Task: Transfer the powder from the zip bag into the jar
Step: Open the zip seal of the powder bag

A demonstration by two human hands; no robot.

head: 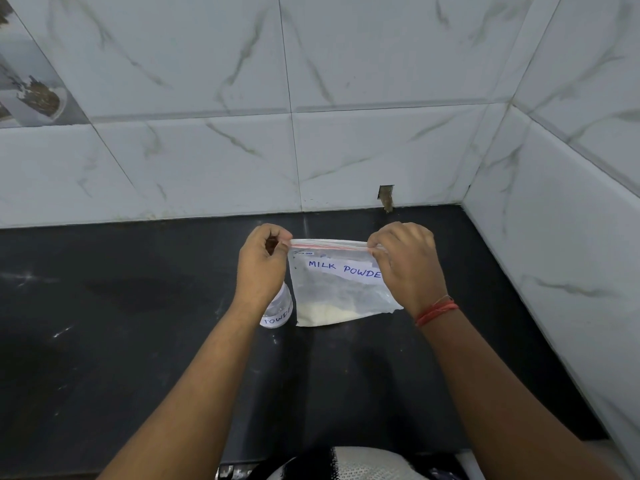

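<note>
Marble-tiled walls corner our dark counter (pixel 138 341). We hold the zip bag (pixel 341 292) upright, left hand (pixel 259 268) and right hand (pixel 408 268) each in a narrow grip pinching its seal's ends, keeping powder (pixel 325 311) low; the jar (pixel 278 311) waits beside.

Both hands hold a clear zip bag (pixel 341 285) up over the dark worktop (pixel 121 341). The left hand (pixel 261 268) pinches the left end of its red zip strip, the right hand (pixel 410 266) the right end. A label on the bag reads "MILK POWDE", its end hidden by the right hand. Pale powder (pixel 325 311) lies in the bag's bottom. A jar (pixel 278 311) stands just below the left hand, partly hidden by the wrist. A red thread (pixel 437 312) circles the right wrist.
</note>
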